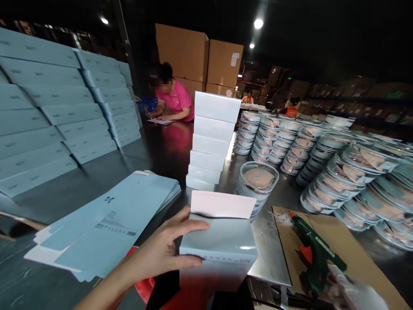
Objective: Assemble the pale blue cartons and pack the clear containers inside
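Pale-blue cardboard box [219,247] sits right at the near edge of the dark glossy table [161,155], pink-white flap up, and the left hand [164,252] grips its left side, thumb and fingers wrapped on it. Right hand [353,288], gloved in white, closes round the green glue gun [314,254] over a brown cardboard sheet [355,241]. Clear round lidded tubs [322,163] with beige contents crowd the right in stacks. Flat blue carton blanks [109,224] fan out left; white boxes [211,142] tower centre. Dim warehouse behind, a person in pink [176,99] writing.
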`<state>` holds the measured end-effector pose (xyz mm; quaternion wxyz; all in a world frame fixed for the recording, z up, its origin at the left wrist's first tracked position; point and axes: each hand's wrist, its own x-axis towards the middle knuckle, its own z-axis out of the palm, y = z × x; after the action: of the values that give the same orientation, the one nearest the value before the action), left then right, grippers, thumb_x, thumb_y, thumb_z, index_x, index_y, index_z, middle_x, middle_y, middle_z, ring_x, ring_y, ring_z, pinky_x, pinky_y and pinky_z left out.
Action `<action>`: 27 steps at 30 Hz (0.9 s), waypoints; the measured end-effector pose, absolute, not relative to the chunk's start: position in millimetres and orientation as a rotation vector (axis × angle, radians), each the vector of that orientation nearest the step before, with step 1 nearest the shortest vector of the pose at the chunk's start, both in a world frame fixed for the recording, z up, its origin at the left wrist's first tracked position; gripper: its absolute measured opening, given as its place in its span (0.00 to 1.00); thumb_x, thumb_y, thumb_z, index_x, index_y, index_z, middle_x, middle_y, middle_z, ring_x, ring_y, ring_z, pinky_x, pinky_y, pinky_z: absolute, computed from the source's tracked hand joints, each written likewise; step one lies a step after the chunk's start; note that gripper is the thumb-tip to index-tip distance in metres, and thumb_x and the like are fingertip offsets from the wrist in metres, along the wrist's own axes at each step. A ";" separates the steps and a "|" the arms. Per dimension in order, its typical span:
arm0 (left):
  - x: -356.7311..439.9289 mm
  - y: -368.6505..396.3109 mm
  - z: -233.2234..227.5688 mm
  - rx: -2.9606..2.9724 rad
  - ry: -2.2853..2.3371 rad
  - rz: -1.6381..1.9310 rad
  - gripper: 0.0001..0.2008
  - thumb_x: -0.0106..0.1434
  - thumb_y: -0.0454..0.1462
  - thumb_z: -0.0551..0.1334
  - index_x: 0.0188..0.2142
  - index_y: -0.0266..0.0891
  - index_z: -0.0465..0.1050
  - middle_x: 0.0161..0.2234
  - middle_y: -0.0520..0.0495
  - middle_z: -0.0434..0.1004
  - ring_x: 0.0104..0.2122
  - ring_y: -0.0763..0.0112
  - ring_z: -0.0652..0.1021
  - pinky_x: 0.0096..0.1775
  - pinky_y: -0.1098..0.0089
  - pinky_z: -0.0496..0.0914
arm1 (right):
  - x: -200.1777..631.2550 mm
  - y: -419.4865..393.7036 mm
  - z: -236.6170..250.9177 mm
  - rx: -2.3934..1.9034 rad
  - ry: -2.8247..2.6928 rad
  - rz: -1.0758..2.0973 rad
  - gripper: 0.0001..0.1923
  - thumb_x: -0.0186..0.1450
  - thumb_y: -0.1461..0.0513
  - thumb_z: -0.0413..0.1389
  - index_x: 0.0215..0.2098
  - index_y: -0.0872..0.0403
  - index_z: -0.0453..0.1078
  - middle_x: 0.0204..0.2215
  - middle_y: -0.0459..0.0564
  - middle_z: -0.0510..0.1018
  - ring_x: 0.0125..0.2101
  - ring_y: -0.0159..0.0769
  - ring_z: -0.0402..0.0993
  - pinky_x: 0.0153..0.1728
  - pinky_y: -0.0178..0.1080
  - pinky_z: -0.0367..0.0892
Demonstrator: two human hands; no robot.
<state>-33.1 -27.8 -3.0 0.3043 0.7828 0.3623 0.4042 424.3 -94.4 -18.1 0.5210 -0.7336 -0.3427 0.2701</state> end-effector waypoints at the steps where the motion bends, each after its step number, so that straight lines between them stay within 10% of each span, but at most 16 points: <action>1: -33.4 -28.6 -3.1 2.068 0.943 1.088 0.25 0.53 0.46 0.78 0.51 0.56 0.83 0.53 0.40 0.80 0.51 0.46 0.82 0.51 0.54 0.79 | 417.5 -94.5 -13.4 -1.812 -0.810 0.608 0.16 0.48 0.44 0.69 0.32 0.41 0.79 0.26 0.56 0.84 0.32 0.58 0.85 0.34 0.51 0.79; 4: -35.2 -30.9 -3.0 2.060 0.922 1.123 0.24 0.54 0.48 0.77 0.52 0.57 0.83 0.56 0.39 0.79 0.53 0.45 0.81 0.53 0.52 0.78 | 364.6 -85.1 5.7 -1.728 -1.004 0.543 0.40 0.43 0.45 0.73 0.53 0.43 0.75 0.41 0.57 0.86 0.45 0.59 0.83 0.51 0.55 0.75; 7: -34.6 -32.7 -7.1 2.069 0.874 1.128 0.23 0.57 0.48 0.76 0.53 0.56 0.82 0.59 0.39 0.75 0.55 0.46 0.79 0.55 0.53 0.76 | 299.8 -67.4 18.3 -1.216 -1.465 0.808 0.60 0.51 0.50 0.73 0.73 0.42 0.46 0.64 0.59 0.72 0.60 0.52 0.74 0.61 0.56 0.67; 15: -14.3 -28.2 -42.3 1.923 0.411 1.656 0.34 0.65 0.44 0.71 0.64 0.60 0.56 0.55 0.45 0.66 0.58 0.58 0.75 0.57 0.60 0.75 | 266.7 -58.3 2.4 -0.791 -1.942 0.741 0.44 0.62 0.68 0.60 0.72 0.38 0.50 0.57 0.53 0.74 0.61 0.42 0.72 0.59 0.43 0.70; 21: -28.3 -32.0 -16.5 2.341 0.480 1.233 0.11 0.73 0.36 0.63 0.53 0.49 0.75 0.51 0.44 0.64 0.62 0.55 0.70 0.61 0.59 0.71 | 253.8 -49.4 24.2 -0.522 -2.342 0.412 0.27 0.69 0.64 0.59 0.65 0.43 0.64 0.54 0.52 0.73 0.60 0.44 0.66 0.61 0.47 0.67; 27: -29.8 -28.8 -4.7 2.325 0.423 1.165 0.10 0.70 0.33 0.66 0.50 0.45 0.77 0.56 0.39 0.68 0.66 0.51 0.67 0.61 0.54 0.71 | 258.6 -45.5 21.7 -0.511 -2.334 0.339 0.22 0.73 0.58 0.56 0.64 0.45 0.64 0.57 0.54 0.72 0.62 0.46 0.65 0.61 0.50 0.68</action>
<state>-29.8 -28.8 -4.7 0.2508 0.8541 0.1556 0.4282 258.6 -45.5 21.7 0.3563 -0.1979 -0.9037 0.1311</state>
